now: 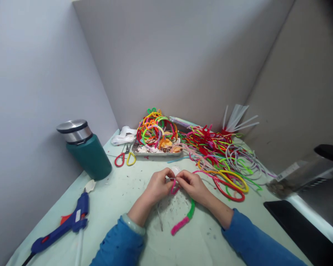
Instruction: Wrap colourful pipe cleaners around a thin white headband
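Note:
Over the middle of the table, the fingertips of my left hand (157, 184) and my right hand (193, 186) nearly meet in a pinch. Both grip a thin pink pipe cleaner (174, 189), bent into a small loop below the fingers. A pink length also trails away past my right hand. Below my left hand, a thin grey pipe cleaner (160, 218) reaches down; its upper end is hidden. A thicker fuzzy strip, green and pink (181, 224), curves out from under my right wrist. Something small and white (175, 170) shows just behind the fingertips.
A blue glue gun (72, 221) and a teal bottle (90, 157) stand at left. Scissors (124, 159) lie by a metal tray (158, 154) of colourful rings. Tangled pipe cleaners (211, 142) and red-and-yellow-handled scissors (233, 184) are at right, near a clear container (302, 177).

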The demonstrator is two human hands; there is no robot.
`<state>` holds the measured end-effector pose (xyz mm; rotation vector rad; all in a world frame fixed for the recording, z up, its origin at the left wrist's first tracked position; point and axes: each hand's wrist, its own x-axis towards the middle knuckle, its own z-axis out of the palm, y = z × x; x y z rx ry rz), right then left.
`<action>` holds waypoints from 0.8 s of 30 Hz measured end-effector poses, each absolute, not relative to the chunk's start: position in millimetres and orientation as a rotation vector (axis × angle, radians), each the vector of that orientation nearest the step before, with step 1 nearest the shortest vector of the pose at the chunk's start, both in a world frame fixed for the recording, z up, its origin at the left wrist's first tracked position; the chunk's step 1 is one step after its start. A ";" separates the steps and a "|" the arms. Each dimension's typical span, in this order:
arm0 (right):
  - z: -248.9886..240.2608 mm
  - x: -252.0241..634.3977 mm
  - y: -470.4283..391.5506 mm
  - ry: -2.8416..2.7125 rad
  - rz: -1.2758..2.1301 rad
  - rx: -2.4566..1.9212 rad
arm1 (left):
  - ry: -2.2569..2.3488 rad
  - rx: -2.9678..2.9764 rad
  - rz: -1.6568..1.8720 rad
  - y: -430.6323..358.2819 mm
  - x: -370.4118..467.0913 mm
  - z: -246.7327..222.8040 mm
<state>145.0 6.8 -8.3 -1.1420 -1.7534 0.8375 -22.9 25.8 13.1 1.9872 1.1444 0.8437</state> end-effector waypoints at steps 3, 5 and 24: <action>-9.2 145.0 6.9 -1.751 0.873 -1.141 | 1.173 2.155 0.854 23.6 -23.9 15.0; -9.5 144.8 7.3 -1.748 0.895 -1.146 | 1.177 2.201 0.859 23.0 -24.2 16.5; -4.6 145.1 5.8 -1.719 1.006 -1.098 | 1.178 1.943 0.854 26.2 -23.6 20.0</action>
